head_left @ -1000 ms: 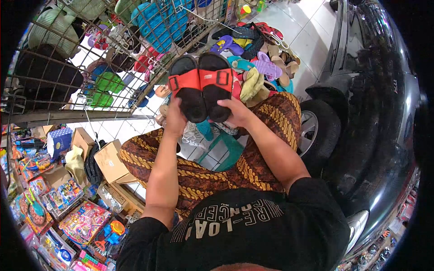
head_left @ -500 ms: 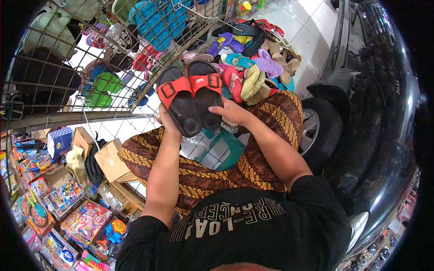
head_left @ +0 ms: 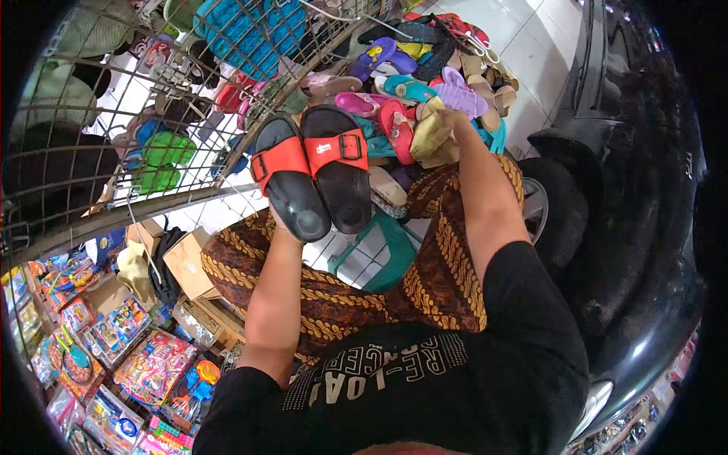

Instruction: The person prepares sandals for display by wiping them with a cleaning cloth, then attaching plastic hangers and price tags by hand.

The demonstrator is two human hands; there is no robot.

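A pair of slide sandals [head_left: 309, 171] with black soles and red buckled straps is held up in front of me, soles side by side. My left hand [head_left: 279, 221] grips them from below at the heel end, its fingers mostly hidden behind the soles. Over to the right, my right hand [head_left: 453, 123] is closed on a pale yellow cloth [head_left: 434, 144], which lies against the heap of footwear. Close beside the cloth is a red-pink shoe [head_left: 396, 130].
Mixed sandals and shoes [head_left: 409, 89] are heaped on the tiled floor ahead. A wire rack [head_left: 171, 114] with hanging footwear stands at left. Packaged toys [head_left: 155, 364] and a cardboard box [head_left: 189, 264] lie lower left. A dark car [head_left: 629, 265] stands close on the right.
My right hand has left the sandals and moved right to the yellow cloth, whose shape has shifted. The sandals, now in my left hand alone, have moved slightly left.
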